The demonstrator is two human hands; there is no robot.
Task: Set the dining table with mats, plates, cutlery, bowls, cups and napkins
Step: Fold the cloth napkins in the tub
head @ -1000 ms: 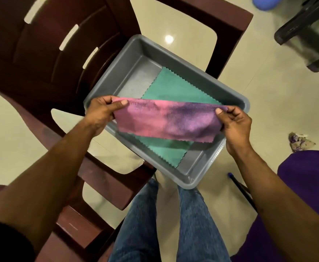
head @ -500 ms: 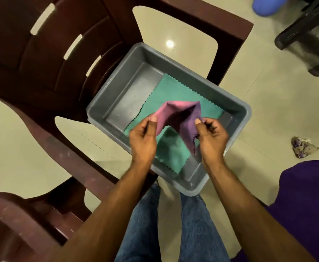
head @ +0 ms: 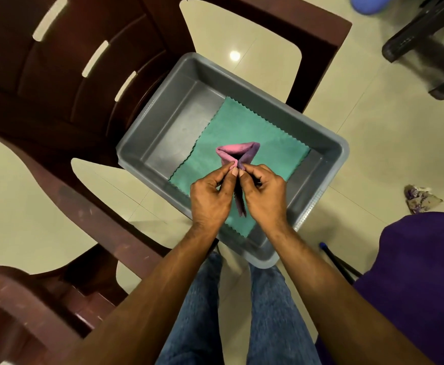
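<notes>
Setting: cream tiled floor (head: 321,75) beneath a dark red plastic chair (head: 65,83), with a grey plastic tub (head: 329,164) resting on the chair's seat edge and overhanging it toward the person's knees.
Napkin in hand: pink-and-purple cloth napkin (head: 238,151), doubled over so its ends meet, hangs above the tub with the fold bulging open at the far side and a tail drooping between the two palms.
Left hand: left hand (head: 210,198) pinches one end of the napkin between thumb and forefinger.
Right hand: right hand (head: 264,197) pinches the other end the same way, fingertips of both hands touching at the join.
Still in the tub: teal napkin (head: 242,143) with pinked edges lies flat on the tub floor, directly under the hands.
Around it: blue jeans (head: 242,312) below; purple fabric (head: 421,272) at the right edge; a crumpled scrap (head: 421,198) on the floor, well apart.
Risk, fold: the grip is at the top corners only, so the loose lower edges look likely to skew and leave the halves misaligned.
Risk, drop: a slip in passing both ends to one hand would drop the cloth into the tub, or onto the floor.
Risk, tub: it overhangs the seat, so pressing on the near rim might tip it.
</notes>
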